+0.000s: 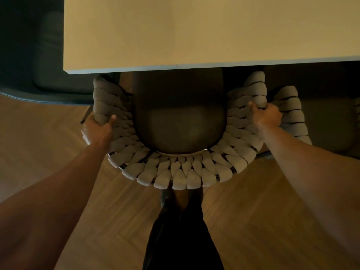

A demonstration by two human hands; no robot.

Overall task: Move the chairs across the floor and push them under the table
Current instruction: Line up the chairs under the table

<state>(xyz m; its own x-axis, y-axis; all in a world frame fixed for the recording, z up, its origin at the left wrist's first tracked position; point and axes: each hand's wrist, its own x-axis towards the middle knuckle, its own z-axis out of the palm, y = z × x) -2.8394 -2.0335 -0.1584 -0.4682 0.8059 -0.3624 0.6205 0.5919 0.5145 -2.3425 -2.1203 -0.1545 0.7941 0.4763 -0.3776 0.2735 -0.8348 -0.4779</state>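
A chair with a curved back of thick beige woven cords and a dark seat cushion stands right in front of me. Its front part is hidden under the pale tabletop. My left hand grips the left arm of the woven back. My right hand grips the right arm. A second woven chair stands close beside it on the right, partly under the table too.
A dark upholstered seat or sofa fills the left side beyond the table's corner. The floor is wooden herringbone parquet. My dark trouser legs stand just behind the chair.
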